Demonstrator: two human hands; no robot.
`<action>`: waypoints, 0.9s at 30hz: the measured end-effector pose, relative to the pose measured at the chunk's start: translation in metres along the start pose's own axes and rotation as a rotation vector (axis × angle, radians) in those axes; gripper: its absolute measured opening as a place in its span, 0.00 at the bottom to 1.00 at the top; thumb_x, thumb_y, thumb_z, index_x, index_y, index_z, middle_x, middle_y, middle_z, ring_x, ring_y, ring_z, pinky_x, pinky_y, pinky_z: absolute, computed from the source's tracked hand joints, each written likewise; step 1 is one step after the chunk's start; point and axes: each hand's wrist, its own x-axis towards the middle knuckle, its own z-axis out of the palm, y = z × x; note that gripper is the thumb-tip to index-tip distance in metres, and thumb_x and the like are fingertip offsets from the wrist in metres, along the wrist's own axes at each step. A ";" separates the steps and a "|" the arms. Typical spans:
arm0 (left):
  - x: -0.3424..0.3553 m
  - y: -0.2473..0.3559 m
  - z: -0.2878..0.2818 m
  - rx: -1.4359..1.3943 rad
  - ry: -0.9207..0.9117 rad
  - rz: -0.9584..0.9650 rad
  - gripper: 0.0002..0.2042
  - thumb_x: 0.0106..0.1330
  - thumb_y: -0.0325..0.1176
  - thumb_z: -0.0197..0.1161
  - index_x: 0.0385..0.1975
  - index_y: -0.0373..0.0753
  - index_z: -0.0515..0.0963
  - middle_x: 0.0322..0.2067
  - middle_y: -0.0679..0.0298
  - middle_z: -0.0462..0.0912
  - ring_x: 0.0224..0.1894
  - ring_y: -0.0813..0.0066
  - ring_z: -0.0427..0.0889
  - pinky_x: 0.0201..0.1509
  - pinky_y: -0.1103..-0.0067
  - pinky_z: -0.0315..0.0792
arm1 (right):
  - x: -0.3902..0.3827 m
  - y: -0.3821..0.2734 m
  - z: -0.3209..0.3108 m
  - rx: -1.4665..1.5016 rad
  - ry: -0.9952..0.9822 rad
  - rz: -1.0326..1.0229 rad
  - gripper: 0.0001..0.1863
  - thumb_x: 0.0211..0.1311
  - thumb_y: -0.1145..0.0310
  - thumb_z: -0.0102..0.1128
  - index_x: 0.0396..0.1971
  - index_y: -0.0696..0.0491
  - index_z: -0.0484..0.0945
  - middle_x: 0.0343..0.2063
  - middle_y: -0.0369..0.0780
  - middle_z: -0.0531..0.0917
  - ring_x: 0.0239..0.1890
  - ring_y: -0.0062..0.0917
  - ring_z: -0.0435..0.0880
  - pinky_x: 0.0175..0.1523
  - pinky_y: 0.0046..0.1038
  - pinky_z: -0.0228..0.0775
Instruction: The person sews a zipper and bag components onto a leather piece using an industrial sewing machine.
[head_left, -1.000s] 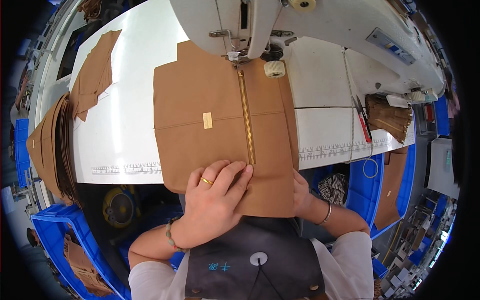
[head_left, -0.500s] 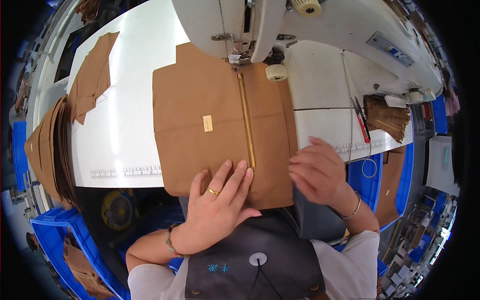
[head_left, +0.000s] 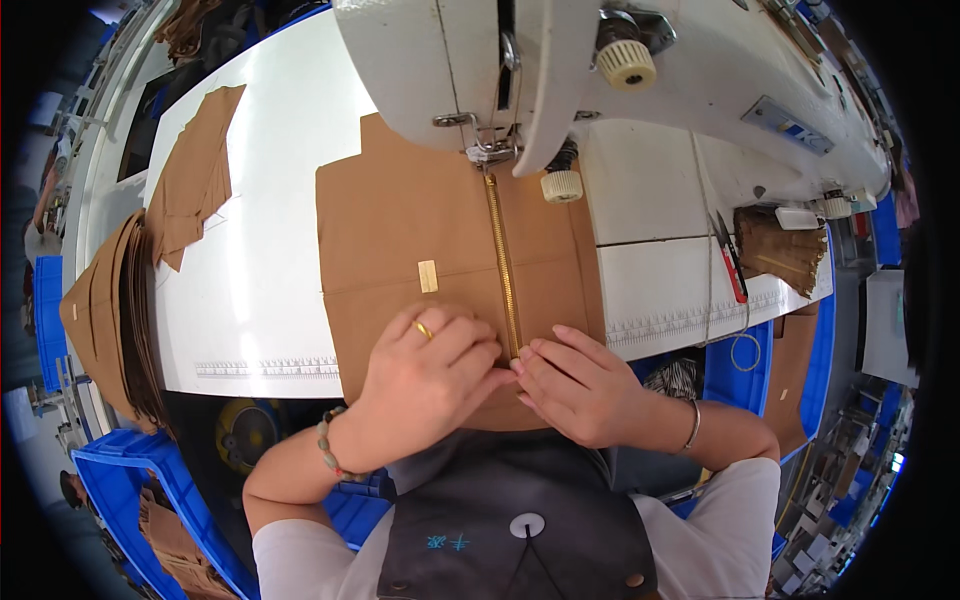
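A brown fabric panel (head_left: 385, 225) lies flat on the sewing machine's white table, its near edge hanging toward my lap. A gold zipper (head_left: 505, 265) runs lengthwise down it, the far end under the presser foot (head_left: 489, 156). My left hand (head_left: 440, 370) has its fingers curled, thumb and fingertips pinching cloth at the zipper's near end. From the other side my right hand (head_left: 580, 385) pinches the same spot, fingers pressed together. The fingertips almost meet there and hide the zipper's end. A small pale tag (head_left: 428, 276) sits on the panel left of the zipper.
The white sewing machine (head_left: 690, 90) arches over the far side. On the right lie red-handled snips (head_left: 735, 270) and a bundle of brown pieces (head_left: 785, 250). Folded brown panels (head_left: 110, 310) hang over the left table edge. Blue bins (head_left: 120, 450) flank my seat.
My right hand has come in from the right to the zipper's near end. My left hand, flat before, has curled its fingers and now pinches there too. The view has shifted slightly.
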 end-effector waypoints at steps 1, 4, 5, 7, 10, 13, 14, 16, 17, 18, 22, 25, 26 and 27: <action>0.008 -0.007 -0.005 -0.004 -0.012 -0.005 0.22 0.52 0.43 0.78 0.43 0.38 0.84 0.49 0.62 0.84 0.47 0.62 0.82 0.51 0.68 0.76 | 0.001 0.000 0.000 0.007 -0.007 0.003 0.16 0.61 0.68 0.66 0.45 0.63 0.85 0.45 0.44 0.84 0.52 0.35 0.83 0.65 0.42 0.73; 0.029 -0.019 -0.007 0.014 0.043 -0.047 0.28 0.53 0.46 0.76 0.50 0.36 0.81 0.54 0.60 0.82 0.50 0.58 0.81 0.53 0.66 0.76 | 0.003 0.000 -0.002 0.015 -0.015 0.007 0.16 0.60 0.68 0.67 0.44 0.63 0.85 0.44 0.44 0.84 0.50 0.34 0.84 0.65 0.42 0.73; 0.035 -0.022 -0.007 0.081 0.066 -0.029 0.34 0.52 0.48 0.75 0.57 0.34 0.78 0.59 0.57 0.79 0.56 0.55 0.80 0.59 0.64 0.75 | 0.004 0.000 -0.002 0.018 0.001 0.021 0.16 0.61 0.68 0.67 0.44 0.63 0.85 0.44 0.43 0.84 0.50 0.34 0.84 0.65 0.42 0.74; 0.042 -0.026 -0.005 0.138 0.039 -0.031 0.36 0.52 0.50 0.75 0.58 0.33 0.77 0.61 0.57 0.78 0.60 0.55 0.78 0.62 0.63 0.73 | 0.004 0.001 -0.003 0.008 -0.016 0.003 0.15 0.61 0.68 0.66 0.44 0.63 0.85 0.43 0.43 0.85 0.49 0.34 0.84 0.65 0.41 0.74; 0.043 -0.026 -0.003 0.213 -0.034 -0.054 0.41 0.50 0.54 0.74 0.61 0.32 0.76 0.64 0.57 0.76 0.66 0.54 0.75 0.67 0.61 0.71 | 0.004 0.003 -0.002 -0.006 -0.019 -0.016 0.14 0.61 0.69 0.65 0.43 0.63 0.85 0.42 0.43 0.85 0.48 0.33 0.85 0.64 0.40 0.75; 0.041 -0.024 -0.003 0.245 -0.083 -0.071 0.45 0.48 0.59 0.72 0.63 0.31 0.74 0.67 0.57 0.74 0.68 0.55 0.73 0.69 0.58 0.69 | 0.003 0.004 -0.001 -0.029 -0.019 -0.043 0.13 0.62 0.69 0.64 0.42 0.63 0.85 0.41 0.42 0.85 0.48 0.33 0.85 0.63 0.38 0.77; 0.041 -0.023 -0.003 0.255 -0.104 -0.078 0.47 0.47 0.60 0.72 0.64 0.31 0.74 0.68 0.58 0.73 0.68 0.55 0.73 0.70 0.56 0.68 | 0.004 0.004 -0.001 -0.035 -0.014 -0.049 0.13 0.62 0.70 0.64 0.41 0.63 0.86 0.41 0.42 0.85 0.48 0.33 0.86 0.62 0.37 0.78; 0.041 -0.023 -0.004 0.260 -0.104 -0.077 0.48 0.46 0.61 0.72 0.64 0.32 0.73 0.68 0.58 0.73 0.69 0.55 0.73 0.70 0.56 0.68 | 0.007 0.005 -0.002 -0.059 -0.014 -0.079 0.13 0.62 0.69 0.65 0.40 0.62 0.86 0.40 0.42 0.85 0.47 0.32 0.86 0.61 0.37 0.79; 0.042 -0.023 -0.005 0.268 -0.119 -0.078 0.49 0.45 0.62 0.72 0.64 0.32 0.73 0.68 0.58 0.72 0.69 0.56 0.72 0.70 0.56 0.68 | 0.010 0.007 -0.004 -0.074 0.000 -0.086 0.13 0.61 0.68 0.66 0.39 0.62 0.86 0.39 0.42 0.85 0.46 0.32 0.86 0.60 0.36 0.79; 0.042 -0.023 -0.006 0.271 -0.112 -0.073 0.49 0.45 0.62 0.72 0.64 0.32 0.73 0.68 0.58 0.72 0.69 0.56 0.72 0.70 0.56 0.68 | 0.014 0.010 -0.007 -0.077 -0.003 -0.098 0.13 0.61 0.68 0.66 0.39 0.62 0.86 0.39 0.42 0.85 0.46 0.32 0.86 0.60 0.36 0.79; 0.043 -0.022 -0.007 0.270 -0.131 -0.078 0.50 0.42 0.63 0.72 0.64 0.32 0.73 0.68 0.58 0.72 0.70 0.56 0.71 0.71 0.55 0.66 | 0.035 0.047 -0.019 0.210 -0.065 -0.027 0.19 0.57 0.59 0.72 0.40 0.58 0.85 0.40 0.41 0.85 0.46 0.34 0.85 0.58 0.37 0.79; 0.043 -0.021 -0.007 0.270 -0.126 -0.087 0.51 0.41 0.63 0.72 0.64 0.32 0.74 0.68 0.57 0.72 0.70 0.55 0.70 0.71 0.55 0.65 | 0.052 0.081 -0.019 0.211 -0.122 0.133 0.30 0.50 0.50 0.75 0.48 0.56 0.82 0.48 0.44 0.82 0.54 0.38 0.81 0.64 0.41 0.74; 0.043 -0.021 -0.007 0.263 -0.129 -0.098 0.51 0.41 0.64 0.72 0.64 0.32 0.74 0.68 0.57 0.72 0.70 0.54 0.70 0.71 0.55 0.64 | 0.056 0.088 -0.017 0.162 -0.151 0.248 0.36 0.47 0.46 0.76 0.52 0.55 0.81 0.53 0.45 0.81 0.60 0.40 0.78 0.67 0.44 0.70; 0.043 -0.021 -0.007 0.268 -0.121 -0.092 0.51 0.41 0.64 0.72 0.64 0.32 0.74 0.68 0.57 0.72 0.70 0.54 0.70 0.71 0.55 0.64 | 0.059 0.091 -0.014 0.160 -0.144 0.249 0.36 0.47 0.46 0.76 0.52 0.55 0.81 0.53 0.45 0.81 0.60 0.40 0.78 0.67 0.44 0.70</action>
